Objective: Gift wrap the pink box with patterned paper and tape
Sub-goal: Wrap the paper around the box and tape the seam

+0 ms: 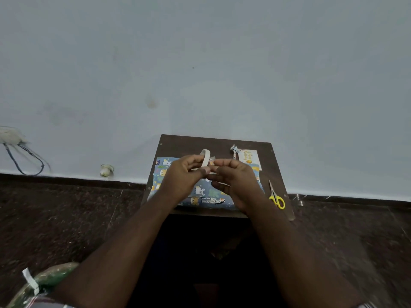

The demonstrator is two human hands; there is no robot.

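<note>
A box wrapped in blue paper with cartoon animals (206,194) lies on a small dark wooden table (213,142). None of the pink box shows. Above it, my left hand (184,174) holds a pale roll of tape (205,157) between thumb and fingers. My right hand (235,181) is close against it and pinches the tape's free end beside the roll. Both hands hover over the middle of the wrapped box and hide part of it.
Yellow-handled scissors (275,197) lie at the table's right edge. A gift tag with a patterned ribbon (246,157) lies at the back right. The table stands against a pale wall; a wall socket with cables (13,138) is far left. A green bundle (49,278) sits at the lower left.
</note>
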